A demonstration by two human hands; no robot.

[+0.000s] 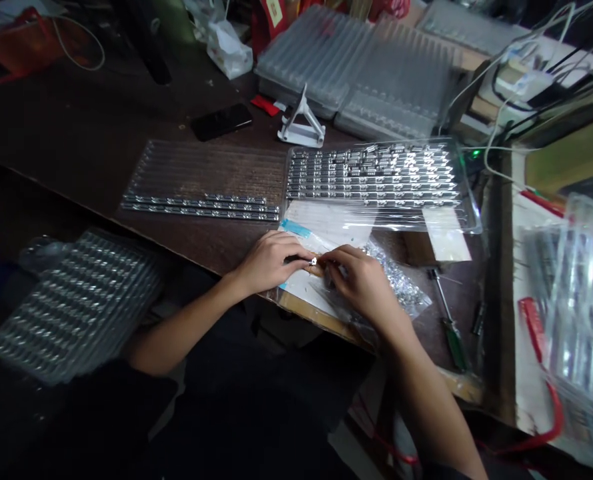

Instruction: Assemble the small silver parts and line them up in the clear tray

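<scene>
At the table's front edge, my left hand pinches a small shiny metal part between thumb and fingers. My right hand is closed close beside that part, fingertips pressed together; whatever they hold is too small to make out. Under both hands lies a white sheet. A clear plastic bag of small shiny pieces rests by my right hand. Behind, a clear tray carries rows of metal parts. Left of it, another clear tray has a few rows along its near side.
A green-handled screwdriver lies at the right. Farther back are a phone, a white stand and stacked clear trays. Filled trays are stacked low at the left; more trays stand at the far right.
</scene>
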